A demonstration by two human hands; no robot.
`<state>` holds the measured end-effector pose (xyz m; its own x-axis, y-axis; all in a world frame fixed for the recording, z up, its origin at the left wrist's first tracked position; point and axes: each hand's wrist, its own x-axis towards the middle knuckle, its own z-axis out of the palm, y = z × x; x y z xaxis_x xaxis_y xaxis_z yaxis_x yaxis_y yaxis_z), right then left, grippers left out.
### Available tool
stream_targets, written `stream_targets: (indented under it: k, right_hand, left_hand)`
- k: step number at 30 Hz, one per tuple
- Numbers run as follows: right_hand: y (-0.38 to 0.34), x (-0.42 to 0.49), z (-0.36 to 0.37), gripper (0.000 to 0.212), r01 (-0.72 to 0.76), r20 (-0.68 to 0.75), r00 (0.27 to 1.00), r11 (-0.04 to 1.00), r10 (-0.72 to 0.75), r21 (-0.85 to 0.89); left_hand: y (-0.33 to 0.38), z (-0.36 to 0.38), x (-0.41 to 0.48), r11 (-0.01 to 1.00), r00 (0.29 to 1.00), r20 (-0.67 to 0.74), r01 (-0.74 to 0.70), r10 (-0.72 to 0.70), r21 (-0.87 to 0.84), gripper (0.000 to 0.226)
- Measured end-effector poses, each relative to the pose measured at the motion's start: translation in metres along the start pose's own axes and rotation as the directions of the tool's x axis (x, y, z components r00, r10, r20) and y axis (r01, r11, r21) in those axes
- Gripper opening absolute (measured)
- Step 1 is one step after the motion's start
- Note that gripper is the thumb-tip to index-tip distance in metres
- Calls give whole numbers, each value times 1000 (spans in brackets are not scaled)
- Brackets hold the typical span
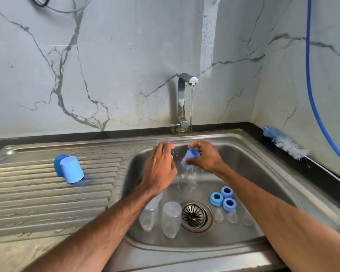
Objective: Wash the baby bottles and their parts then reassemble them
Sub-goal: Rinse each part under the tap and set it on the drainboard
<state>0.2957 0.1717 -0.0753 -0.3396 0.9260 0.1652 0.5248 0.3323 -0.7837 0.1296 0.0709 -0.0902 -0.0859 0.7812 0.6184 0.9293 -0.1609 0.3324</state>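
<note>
— Status of the part being washed?
— I see the blue cap point(189, 159) under the tap's point(185, 101) stream, above the sink point(243, 163). The right hand point(206, 158) pinches it at the fingertips.
— Left hand?
— The left hand point(161, 163) is just beside it, fingers loose, holding nothing. Below lie two clear bottles point(171, 218), three rings point(223, 198) and three teats point(232, 215), near the drain point(194, 213). Two caps point(71, 169) stand on the drainboard point(47, 193).

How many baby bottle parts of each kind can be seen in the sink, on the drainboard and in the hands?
Blue caps: 3, two on the drainboard, one in the right hand
Blue rings: 3
Clear nipples: 3
Clear bottles: 2 in view
Total: 11
</note>
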Motion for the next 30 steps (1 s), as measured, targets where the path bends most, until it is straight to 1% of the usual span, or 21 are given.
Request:
stream_targets:
  k: [1, 2, 5, 6, 9, 11, 12, 13, 14, 15, 17, 19, 20, 22, 23, 24, 25, 27, 29, 30]
  right_hand:
    - [-2, 0, 3, 57, 44, 4, 999, 996, -44, -80]
    - [-3, -1, 5, 55, 66, 2, 998, 993, -66, -97]
    - [-10, -3, 4, 50, 103, -88, 990, 993, -108, -65]
    - [-10, -4, 2, 50, 108, -98, 989, 992, -114, -64]
    - [-15, -9, -2, 53, 148, -95, 982, 981, -161, -127]
    - [-16, -8, -4, 58, 197, -147, 967, 976, -210, -98]
    - [-15, -7, -4, 59, 206, -137, 966, 974, -218, -98]
    - [-13, -7, -4, 58, 196, -97, 973, 973, -208, -121]
    - [-11, -8, -4, 57, 185, -58, 979, 971, -195, -150]
    - [-10, -8, -5, 57, 188, -50, 979, 968, -198, -167]
    - [-10, -6, -7, 59, 200, -98, 972, 970, -215, -138]
    - [-11, -3, -6, 59, 186, -106, 974, 975, -199, -120]
    - [-8, -2, -7, 59, 166, -92, 979, 976, -179, -140]
    - [-3, 1, -5, 59, 140, -56, 987, 971, -153, -192]
    - [-1, 1, -4, 59, 134, -50, 988, 972, -146, -192]
    - [-2, 2, -4, 58, 133, -53, 988, 975, -145, -179]
    - [-3, 3, -4, 57, 135, -60, 987, 978, -146, -160]
    - [-6, 5, -3, 57, 127, -74, 988, 983, -138, -134]
    - [-6, 8, -3, 57, 105, -72, 991, 985, -115, -135]
    - [-6, 9, -2, 56, 89, -66, 993, 987, -99, -131]
  left_hand:
    - [-1, -1, 1, 1000, 1000, -10, 25, -25, 5, 40]
    - [-2, 0, 2, 999, 999, -8, 45, -45, 14, 36]
    - [0, -1, 5, 998, 998, 18, 67, -68, 8, 34]
    - [3, 0, 9, 998, 997, 25, 67, -66, -10, 35]
    - [13, -3, 24, 987, 990, 78, 126, -119, -102, 43]
    - [18, -7, 41, 958, 972, 134, 219, -196, -186, 55]
    - [19, -9, 52, 933, 957, 148, 278, -249, -227, 59]
    - [21, -10, 63, 899, 936, 160, 346, -312, -268, 60]
    - [23, -9, 74, 849, 906, 177, 423, -385, -316, 55]
    - [24, -8, 85, 787, 864, 203, 504, -461, -356, 47]
    - [21, -3, 102, 667, 788, 254, 612, -561, -424, 34]
    - [16, 2, 113, 555, 739, 275, 653, -614, -516, 15]
    - [16, 5, 117, 489, 722, 284, 655, -631, -577, 7]
    - [17, 8, 122, 334, 675, 318, 651, -666, -682, 15]
    - [17, 9, 124, 272, 658, 326, 638, -679, -720, 14]
    - [15, 10, 126, 236, 647, 330, 629, -688, -741, 16]
    - [15, 10, 127, 226, 649, 330, 621, -685, -751, 20]
    - [20, 9, 132, 270, 705, 323, 590, -631, -761, 28]
    - [29, 7, 140, 376, 785, 326, 559, -527, -739, 48]
    - [32, 6, 144, 431, 814, 333, 547, -476, -718, 57]
